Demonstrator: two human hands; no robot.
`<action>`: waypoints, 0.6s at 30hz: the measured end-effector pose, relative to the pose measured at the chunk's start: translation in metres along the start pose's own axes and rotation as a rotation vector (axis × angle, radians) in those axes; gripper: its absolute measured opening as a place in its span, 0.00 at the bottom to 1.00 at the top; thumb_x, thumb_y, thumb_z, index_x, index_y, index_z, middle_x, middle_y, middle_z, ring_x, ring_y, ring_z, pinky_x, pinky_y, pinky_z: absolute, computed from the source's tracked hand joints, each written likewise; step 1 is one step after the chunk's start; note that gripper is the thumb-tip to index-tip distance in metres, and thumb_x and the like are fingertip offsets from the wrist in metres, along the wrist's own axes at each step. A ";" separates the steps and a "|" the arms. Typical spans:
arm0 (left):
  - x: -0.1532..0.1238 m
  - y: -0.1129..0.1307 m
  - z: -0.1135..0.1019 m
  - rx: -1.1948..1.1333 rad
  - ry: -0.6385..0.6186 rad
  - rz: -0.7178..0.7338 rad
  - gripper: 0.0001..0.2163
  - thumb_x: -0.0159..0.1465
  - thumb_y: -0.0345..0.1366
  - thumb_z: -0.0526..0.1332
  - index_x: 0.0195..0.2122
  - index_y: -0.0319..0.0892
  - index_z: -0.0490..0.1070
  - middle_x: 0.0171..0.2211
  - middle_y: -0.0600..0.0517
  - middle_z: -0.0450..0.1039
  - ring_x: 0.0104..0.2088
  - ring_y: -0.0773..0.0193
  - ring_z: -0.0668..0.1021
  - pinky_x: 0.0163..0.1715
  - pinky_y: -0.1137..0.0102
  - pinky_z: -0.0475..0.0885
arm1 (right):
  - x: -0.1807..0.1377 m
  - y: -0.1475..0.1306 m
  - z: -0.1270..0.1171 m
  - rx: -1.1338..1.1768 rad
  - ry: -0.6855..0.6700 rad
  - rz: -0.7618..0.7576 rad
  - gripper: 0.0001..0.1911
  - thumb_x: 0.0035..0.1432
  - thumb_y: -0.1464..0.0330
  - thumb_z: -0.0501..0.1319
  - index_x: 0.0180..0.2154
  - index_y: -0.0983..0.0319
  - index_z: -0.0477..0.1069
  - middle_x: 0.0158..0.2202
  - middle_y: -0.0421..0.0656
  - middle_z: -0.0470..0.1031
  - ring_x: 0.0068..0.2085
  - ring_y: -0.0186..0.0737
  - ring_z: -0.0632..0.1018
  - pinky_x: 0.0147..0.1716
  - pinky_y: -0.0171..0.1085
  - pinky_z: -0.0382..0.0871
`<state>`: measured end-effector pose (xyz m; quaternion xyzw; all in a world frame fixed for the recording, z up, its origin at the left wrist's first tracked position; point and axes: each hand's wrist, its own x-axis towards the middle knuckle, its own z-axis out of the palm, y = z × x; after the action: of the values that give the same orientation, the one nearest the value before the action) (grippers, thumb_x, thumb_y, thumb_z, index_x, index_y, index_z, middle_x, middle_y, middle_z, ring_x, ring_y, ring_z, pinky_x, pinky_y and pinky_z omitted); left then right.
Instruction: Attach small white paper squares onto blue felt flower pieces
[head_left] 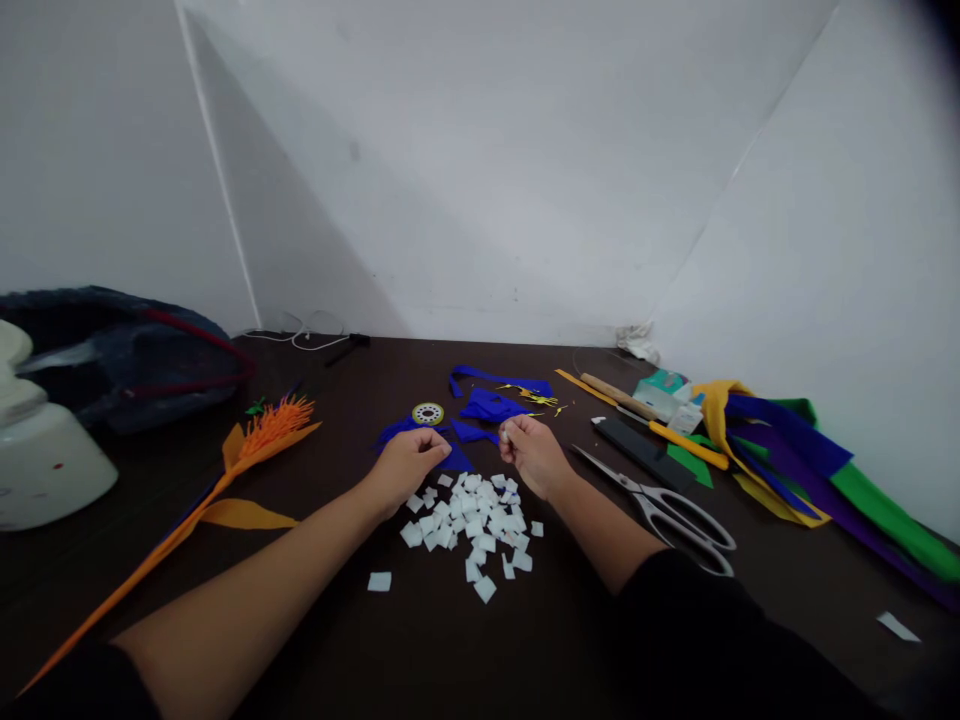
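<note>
My left hand is closed, thumb against the curled fingers, at the left upper edge of a heap of small white square pieces. Whatever it pinches, if anything, is too small to make out. Above the heap's right side, my right hand closes its fingertips on a small white piece. Just beyond the hands lie blue felt-like scraps and yellow shreds. A round yellow-rimmed disc with a patterned centre sits behind my left hand.
Scissors, a black flat case and a yellow-handled knife lie right, near coloured strips. An orange fabric flower, a white jar and a dark bag occupy the left. A white wall stands behind.
</note>
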<state>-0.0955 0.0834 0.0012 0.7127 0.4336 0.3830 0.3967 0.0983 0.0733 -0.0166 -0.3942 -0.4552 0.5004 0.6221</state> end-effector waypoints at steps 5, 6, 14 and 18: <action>0.001 -0.003 0.001 0.001 -0.006 -0.005 0.09 0.51 0.39 0.55 0.20 0.40 0.64 0.20 0.55 0.64 0.23 0.69 0.65 0.26 0.73 0.60 | -0.003 0.002 -0.007 -0.008 0.004 0.033 0.07 0.44 0.67 0.61 0.26 0.64 0.67 0.19 0.37 0.68 0.20 0.29 0.67 0.19 0.30 0.59; 0.001 -0.003 0.001 0.000 -0.008 -0.004 0.09 0.51 0.39 0.54 0.20 0.40 0.65 0.20 0.55 0.64 0.23 0.69 0.65 0.26 0.73 0.61 | -0.003 0.001 -0.008 -0.011 -0.004 0.042 0.07 0.42 0.68 0.63 0.27 0.65 0.69 0.21 0.39 0.69 0.22 0.29 0.69 0.21 0.31 0.61; 0.000 0.001 0.000 -0.007 -0.011 -0.020 0.08 0.51 0.38 0.54 0.20 0.39 0.64 0.20 0.55 0.64 0.23 0.68 0.65 0.25 0.73 0.61 | -0.005 -0.003 -0.004 -0.033 -0.002 0.101 0.12 0.38 0.70 0.65 0.30 0.65 0.71 0.26 0.43 0.74 0.27 0.33 0.74 0.28 0.34 0.67; -0.002 0.005 0.002 0.000 -0.007 -0.024 0.08 0.51 0.38 0.54 0.19 0.39 0.64 0.20 0.56 0.63 0.23 0.69 0.64 0.26 0.73 0.60 | -0.005 -0.003 -0.004 -0.053 -0.008 0.106 0.10 0.41 0.68 0.64 0.29 0.66 0.69 0.23 0.42 0.74 0.23 0.32 0.73 0.24 0.32 0.66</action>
<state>-0.0931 0.0798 0.0049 0.7089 0.4406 0.3757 0.4027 0.1028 0.0674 -0.0156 -0.4320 -0.4494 0.5219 0.5823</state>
